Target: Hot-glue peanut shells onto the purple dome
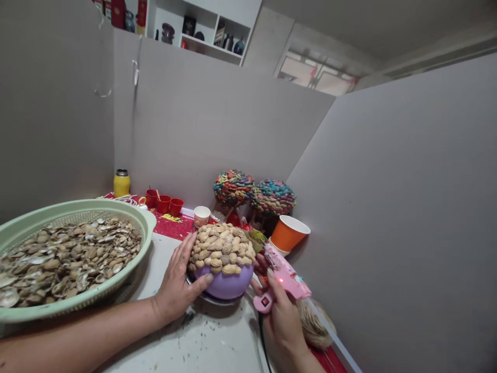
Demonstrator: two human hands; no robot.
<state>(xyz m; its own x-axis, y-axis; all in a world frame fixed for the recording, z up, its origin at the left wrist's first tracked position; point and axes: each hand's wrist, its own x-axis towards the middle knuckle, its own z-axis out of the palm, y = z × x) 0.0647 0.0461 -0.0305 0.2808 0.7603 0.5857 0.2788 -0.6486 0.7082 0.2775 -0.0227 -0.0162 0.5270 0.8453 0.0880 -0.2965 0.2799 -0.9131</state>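
Observation:
A smooth purple ball (228,286) rests on a dark-rimmed round base on the white table; whether it is a balloon cannot be told. Rows of unshelled peanuts (221,247) cover its upper part, and a purple band below is bare. My left hand (179,274) grips its left side, thumb in front and fingers behind. In my right hand (281,305) is a pink hot glue gun (285,277), its small red light lit and a clear glue stick (330,331) sticking out of the back. The gun's nozzle points up and left, close to the ball's right side.
A green basket (149,228) of shells stands left. Behind are a yellow bottle (121,184), several red cups (163,203), a paper cup (202,216), two colourful peanut-like domes (233,187) and an orange tub (289,234). Twine (315,326) lies right. Grey partitions (217,119) enclose the table.

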